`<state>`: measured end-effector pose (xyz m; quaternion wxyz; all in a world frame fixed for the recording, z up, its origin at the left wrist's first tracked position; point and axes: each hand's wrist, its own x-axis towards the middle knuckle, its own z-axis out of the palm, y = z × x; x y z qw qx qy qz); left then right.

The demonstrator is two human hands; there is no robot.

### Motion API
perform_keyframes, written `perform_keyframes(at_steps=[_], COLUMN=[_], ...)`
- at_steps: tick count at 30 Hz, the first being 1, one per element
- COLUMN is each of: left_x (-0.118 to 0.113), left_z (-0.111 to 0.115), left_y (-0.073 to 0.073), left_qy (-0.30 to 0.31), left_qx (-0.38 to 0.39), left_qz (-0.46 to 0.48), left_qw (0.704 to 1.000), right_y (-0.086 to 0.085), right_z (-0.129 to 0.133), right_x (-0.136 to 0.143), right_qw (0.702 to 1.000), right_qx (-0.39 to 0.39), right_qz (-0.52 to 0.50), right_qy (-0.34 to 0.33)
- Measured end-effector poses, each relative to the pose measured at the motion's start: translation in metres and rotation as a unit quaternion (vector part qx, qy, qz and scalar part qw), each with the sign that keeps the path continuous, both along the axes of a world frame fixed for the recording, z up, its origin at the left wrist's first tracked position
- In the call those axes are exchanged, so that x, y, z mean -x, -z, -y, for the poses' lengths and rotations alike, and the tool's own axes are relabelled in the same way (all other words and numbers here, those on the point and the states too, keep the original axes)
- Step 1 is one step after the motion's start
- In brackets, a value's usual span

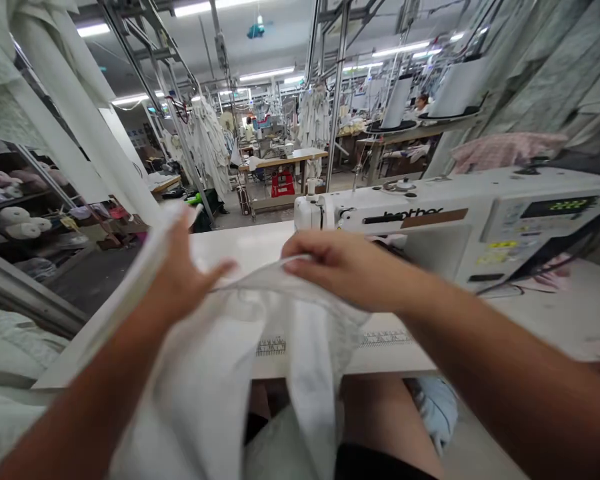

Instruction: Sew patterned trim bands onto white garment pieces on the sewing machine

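My right hand [337, 267] pinches the edge of a thin white fabric piece [210, 373] between thumb and fingers, just in front of the sewing machine head [310, 212]. The fabric hangs from there over the table's front edge into my lap. My left hand [183, 273] is smeared by motion, over the left part of the white table [260, 243]. Its thumb stands out from the fingers, toward the fabric's upper edge. White cloth lies along the left hand's outer side; whether the fingers touch it is unclear.
The white sewing machine [430, 220] spans the right side of the table. A ruler strip [273, 347] runs near the front edge. Long white cloth [80, 127] hangs at left. Thread cones [397, 100] stand behind the machine, near pink checked cloth [505, 150].
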<state>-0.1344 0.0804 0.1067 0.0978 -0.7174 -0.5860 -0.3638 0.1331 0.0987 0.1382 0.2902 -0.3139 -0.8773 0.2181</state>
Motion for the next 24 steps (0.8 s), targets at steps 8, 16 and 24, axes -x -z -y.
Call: perform_keyframes(at_steps=[8,16,24], left_x=[-0.05,-0.048,-0.049], left_z=[-0.022,-0.031,-0.032], left_y=[0.136,0.138,0.141], left_qy=[0.136,0.114,0.116], left_qx=[0.184,0.183,0.202], left_qz=[-0.035,-0.029,-0.037], left_qw=[0.973,0.976,0.972], right_y=[0.1,0.143,0.146], right_z=[-0.038,-0.103,-0.121], right_x=[-0.024,-0.152,-0.17], right_qw=[0.97,0.877,0.883], right_qx=[-0.055,-0.062,-0.038], right_qz=[0.212,0.312,0.328], right_qy=[0.101,0.36,0.333])
